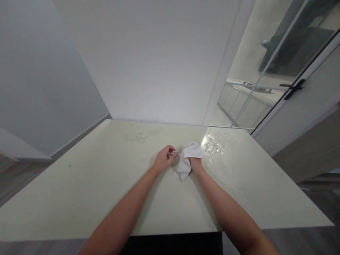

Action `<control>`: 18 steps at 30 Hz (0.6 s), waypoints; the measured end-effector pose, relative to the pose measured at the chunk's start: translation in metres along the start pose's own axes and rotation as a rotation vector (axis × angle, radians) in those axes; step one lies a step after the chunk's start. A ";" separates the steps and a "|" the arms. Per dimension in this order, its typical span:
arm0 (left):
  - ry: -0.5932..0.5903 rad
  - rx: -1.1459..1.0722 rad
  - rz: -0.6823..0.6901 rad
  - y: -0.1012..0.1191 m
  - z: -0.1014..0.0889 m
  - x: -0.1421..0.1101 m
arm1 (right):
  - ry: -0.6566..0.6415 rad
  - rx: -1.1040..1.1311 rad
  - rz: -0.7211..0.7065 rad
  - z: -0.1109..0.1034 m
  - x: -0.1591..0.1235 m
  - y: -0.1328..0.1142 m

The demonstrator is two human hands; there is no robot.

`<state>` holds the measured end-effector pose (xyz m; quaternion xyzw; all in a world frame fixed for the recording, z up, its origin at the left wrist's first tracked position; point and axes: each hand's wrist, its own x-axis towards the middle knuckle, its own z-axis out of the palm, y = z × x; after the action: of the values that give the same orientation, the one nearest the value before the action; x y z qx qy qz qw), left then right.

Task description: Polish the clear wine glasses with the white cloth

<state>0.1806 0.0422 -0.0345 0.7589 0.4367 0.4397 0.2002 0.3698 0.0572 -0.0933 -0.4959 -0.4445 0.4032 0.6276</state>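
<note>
Above the middle of the table, my left hand [164, 158] is closed round one end of a small clear stemmed glass [176, 152]. The stem points right, toward a white cloth [192, 151]. My right hand [196, 165] is closed on that cloth, which drapes over its fingers and hides most of them. The far end of the glass lies against or inside the cloth; I cannot tell which.
Several clear stemmed glasses [215, 146] are grouped at the back right of the pale table [79, 184]. One clear glass [139, 132] stands at the back left. A white wall panel [159, 71] rises behind the table, with a glazed door [265, 81] at the right.
</note>
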 end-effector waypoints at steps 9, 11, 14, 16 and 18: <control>-0.025 -0.073 -0.193 -0.010 0.002 0.001 | -0.064 -0.056 0.014 0.003 -0.004 -0.016; -0.039 -0.076 -0.191 -0.010 0.002 0.001 | -0.055 -0.056 0.020 0.003 -0.005 -0.015; -0.050 -0.075 -0.196 -0.011 0.002 0.002 | -0.056 -0.042 0.014 0.003 -0.005 -0.014; -0.055 -0.070 -0.197 -0.012 0.002 0.002 | -0.063 -0.034 0.017 0.004 -0.006 -0.014; -0.056 -0.062 -0.194 -0.012 0.001 0.002 | -0.067 -0.038 0.025 0.004 -0.006 -0.014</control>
<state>0.1764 0.0505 -0.0427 0.7184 0.4885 0.4103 0.2774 0.3657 0.0499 -0.0797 -0.4994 -0.4667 0.4191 0.5976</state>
